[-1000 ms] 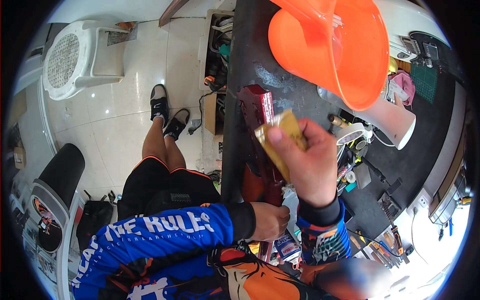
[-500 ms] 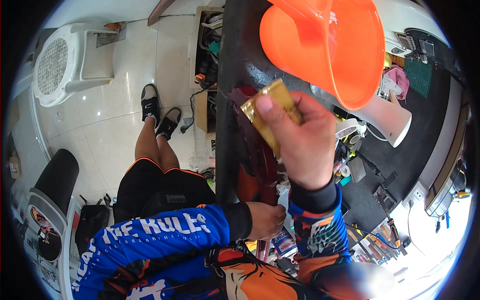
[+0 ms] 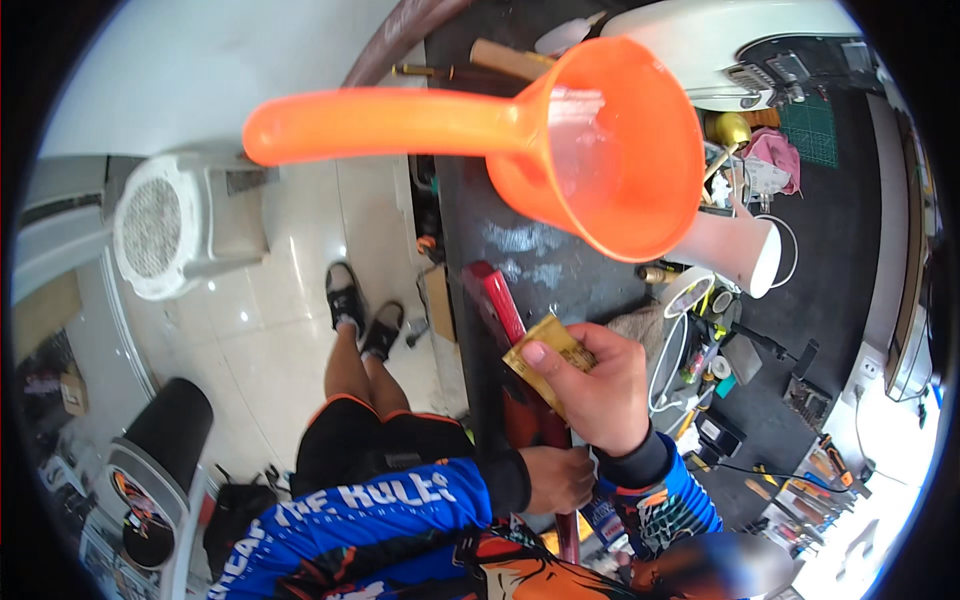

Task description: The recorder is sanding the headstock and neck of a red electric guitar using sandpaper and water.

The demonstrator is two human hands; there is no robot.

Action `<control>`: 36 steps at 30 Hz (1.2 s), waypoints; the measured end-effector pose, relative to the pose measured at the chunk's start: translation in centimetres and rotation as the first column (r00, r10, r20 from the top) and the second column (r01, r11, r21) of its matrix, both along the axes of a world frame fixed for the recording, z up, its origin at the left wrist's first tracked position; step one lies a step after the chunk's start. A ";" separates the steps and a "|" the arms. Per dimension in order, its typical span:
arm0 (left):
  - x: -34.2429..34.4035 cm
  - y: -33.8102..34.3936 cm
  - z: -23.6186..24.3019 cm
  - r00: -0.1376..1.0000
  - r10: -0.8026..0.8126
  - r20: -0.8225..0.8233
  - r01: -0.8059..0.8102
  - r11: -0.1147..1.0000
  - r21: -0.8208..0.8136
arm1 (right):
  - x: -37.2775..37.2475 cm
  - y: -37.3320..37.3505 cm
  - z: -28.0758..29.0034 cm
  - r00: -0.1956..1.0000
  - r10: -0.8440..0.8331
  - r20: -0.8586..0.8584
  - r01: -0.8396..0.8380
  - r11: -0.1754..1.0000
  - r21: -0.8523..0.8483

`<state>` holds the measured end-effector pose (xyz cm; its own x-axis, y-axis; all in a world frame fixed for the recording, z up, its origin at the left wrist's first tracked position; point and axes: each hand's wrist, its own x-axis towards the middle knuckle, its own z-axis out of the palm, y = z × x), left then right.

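Note:
A small folded gold sheet that looks like sandpaper (image 3: 545,350) is pinched between the thumb and fingers of my right hand (image 3: 605,385). It is over a long, glossy dark red piece (image 3: 500,310) on the bench, partly covering it; whether they touch I cannot tell. My left hand (image 3: 557,480) is closed around the nearer part of that red piece, beside my right wrist. Beyond my hands is an orange dipper (image 3: 600,225), its long handle pointing left and what looks like clear water inside. Wet patches (image 3: 525,240) lie on the dark bench between dipper and red piece.
A white cylinder (image 3: 735,250), a tape roll (image 3: 690,295) and a grey cloth (image 3: 640,325) are right of my hands. Several hand tools (image 3: 790,510) lie farther right. On the floor to the left stand a white stool (image 3: 165,225) and a black cylinder (image 3: 170,430).
The view has shifted, with the dipper's handle now pointing left. My right hand, still pinching the gold sheet, has come lower in view, nearer my left hand, which keeps hold of the red piece.

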<state>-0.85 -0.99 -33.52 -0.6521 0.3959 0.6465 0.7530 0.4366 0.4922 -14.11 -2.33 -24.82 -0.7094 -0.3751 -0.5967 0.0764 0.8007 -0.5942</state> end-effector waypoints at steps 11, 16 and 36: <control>0.4 0.2 0.0 0.999 -0.019 0.049 0.022 0.998 -0.061 | 0.0 0.2 0.7 0.997 0.041 -0.069 -0.045 0.998 -0.053; 0.2 0.3 -0.2 0.999 -0.039 0.031 0.042 0.997 -0.070 | 0.7 1.8 1.4 1.000 -0.003 -0.016 0.002 0.999 -0.040; 0.3 -0.1 0.3 0.999 0.032 0.030 -0.030 0.998 -0.054 | 0.0 0.2 0.3 0.995 0.049 -0.084 -0.053 0.998 -0.046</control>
<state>-0.56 -1.08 -33.24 -0.6839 0.4090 0.6042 0.7236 0.4857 0.4904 -14.15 -2.13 -24.50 -0.7350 -0.4391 -0.5167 -0.0149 0.7723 -0.6351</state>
